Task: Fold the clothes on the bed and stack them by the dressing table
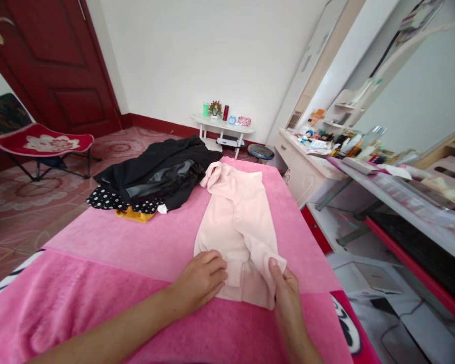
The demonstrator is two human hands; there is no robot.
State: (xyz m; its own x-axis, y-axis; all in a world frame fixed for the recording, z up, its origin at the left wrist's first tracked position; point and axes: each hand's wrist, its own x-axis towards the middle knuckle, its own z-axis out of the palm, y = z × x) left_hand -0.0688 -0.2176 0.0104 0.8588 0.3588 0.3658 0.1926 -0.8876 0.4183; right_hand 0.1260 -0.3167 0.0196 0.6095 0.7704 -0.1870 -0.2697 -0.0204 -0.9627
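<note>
Bedding [147, 247] spreads pink before a white wall [212, 60]; right fingers [276, 273] clamp a pale garment [231, 212]; left fingers [213, 268] touch it, grip unclear.

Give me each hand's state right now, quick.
Left hand: on the pale pink garment; grip cannot be told.
Right hand: closed, holding the garment's edge.

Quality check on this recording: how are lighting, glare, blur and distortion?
All in the head view: light soft and even, faint shadows in the pale pink garment's folds; mild sheen on the black clothes; left hand and right hand fairly clear; bottles too small and soft to read; door tilted, apparently wide-lens distortion.
</note>
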